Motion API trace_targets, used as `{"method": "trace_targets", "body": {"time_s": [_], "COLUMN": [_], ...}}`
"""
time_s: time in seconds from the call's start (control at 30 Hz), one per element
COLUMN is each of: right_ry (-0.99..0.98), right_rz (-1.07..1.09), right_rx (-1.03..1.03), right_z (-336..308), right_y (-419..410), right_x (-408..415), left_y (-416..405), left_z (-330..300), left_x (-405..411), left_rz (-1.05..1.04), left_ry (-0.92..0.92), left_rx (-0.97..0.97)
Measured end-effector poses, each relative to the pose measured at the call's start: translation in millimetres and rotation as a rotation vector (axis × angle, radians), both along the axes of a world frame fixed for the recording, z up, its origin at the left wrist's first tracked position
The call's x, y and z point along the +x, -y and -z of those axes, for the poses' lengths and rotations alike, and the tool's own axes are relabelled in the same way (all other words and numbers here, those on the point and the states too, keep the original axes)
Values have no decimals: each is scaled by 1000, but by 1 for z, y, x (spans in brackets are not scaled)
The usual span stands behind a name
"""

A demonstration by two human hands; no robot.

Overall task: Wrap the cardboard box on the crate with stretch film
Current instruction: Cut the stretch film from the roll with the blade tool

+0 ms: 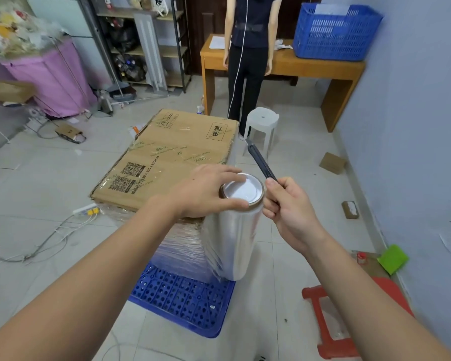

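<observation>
Cardboard box just beyond hands: left gripping film roll, right pinching cutter.

Probably a storeroom: metal shelving, blue crate, scattered small boxes.

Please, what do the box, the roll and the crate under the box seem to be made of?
Box: brown corrugated cardboard, matte, printed, seemingly under glossy film. Roll held by the left hand: clear shiny plastic film, apparently on a brown cardboard core. Crate: blue moulded plastic, perforated.
</observation>
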State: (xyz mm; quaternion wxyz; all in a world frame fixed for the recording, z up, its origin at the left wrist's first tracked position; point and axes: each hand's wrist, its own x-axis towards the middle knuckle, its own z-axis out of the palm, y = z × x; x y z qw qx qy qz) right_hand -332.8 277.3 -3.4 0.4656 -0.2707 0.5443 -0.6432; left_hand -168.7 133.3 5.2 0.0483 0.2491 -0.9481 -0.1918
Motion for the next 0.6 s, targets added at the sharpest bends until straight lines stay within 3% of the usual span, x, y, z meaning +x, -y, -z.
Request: {"method": "trace_targets", "body": {"time_s": [0.17,0.33,0.6], "right_ry": [-90,-466,-356], "right_rz": [75,292,353], "right_rx": [44,128,8], "right_z": [0,10,35], "right_y": [3,12,50], "right_x": [2,2,16], "left_y": [1,-4,-9], "left_z": [-2,4,19], "left_x": [-3,-5,-13], "left_rz": [23,-37,-142], "left_ry": [45,8,-156], "left_rx": [-24,10,-34]}}
